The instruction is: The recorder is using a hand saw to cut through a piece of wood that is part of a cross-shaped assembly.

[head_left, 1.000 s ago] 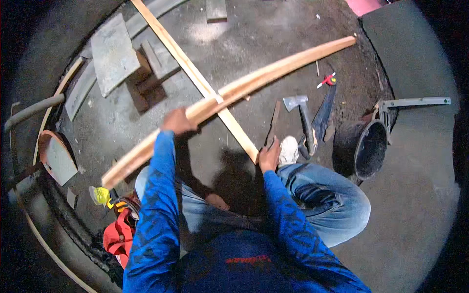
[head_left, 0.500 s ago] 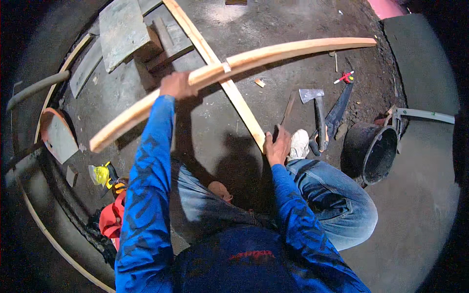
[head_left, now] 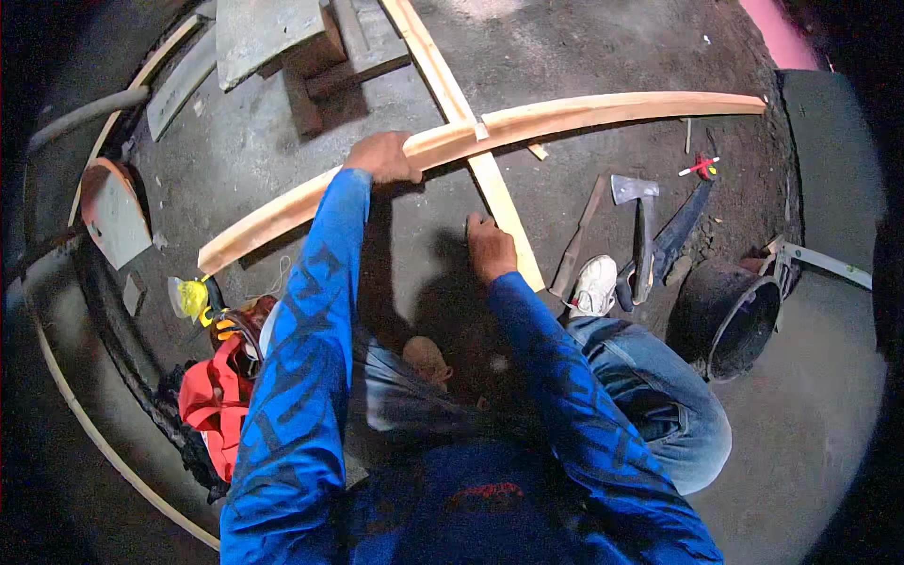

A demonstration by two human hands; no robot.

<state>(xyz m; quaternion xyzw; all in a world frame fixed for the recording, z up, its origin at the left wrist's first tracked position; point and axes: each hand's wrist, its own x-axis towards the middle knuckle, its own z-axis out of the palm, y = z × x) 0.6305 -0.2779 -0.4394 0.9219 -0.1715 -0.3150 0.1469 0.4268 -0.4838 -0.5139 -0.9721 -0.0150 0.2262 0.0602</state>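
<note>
Curved wooden plank (head_left: pixel 490 132) lying across a straight batten (head_left: pixel 490 174) on the concrete floor (head_left: pixel 584 47); right hand (head_left: pixel 491 247) rests by the batten, fingers curled, grasp unclear; left hand (head_left: pixel 381 157) fingers clamp the plank's edge. Judged long, stiff, fairly light: best gripped mid-length. Yellow tag (head_left: pixel 193 298) at left, no signs

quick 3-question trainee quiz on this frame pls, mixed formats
1. True or false: the left hand grips the long curved wooden strip.
2. The right hand rests beside: A) the straight wooden slat B) the black bucket C) the hatchet
3. Which strip lies on top where the two cross?

Key: 1 true. 2 A. 3 the curved one.
</note>
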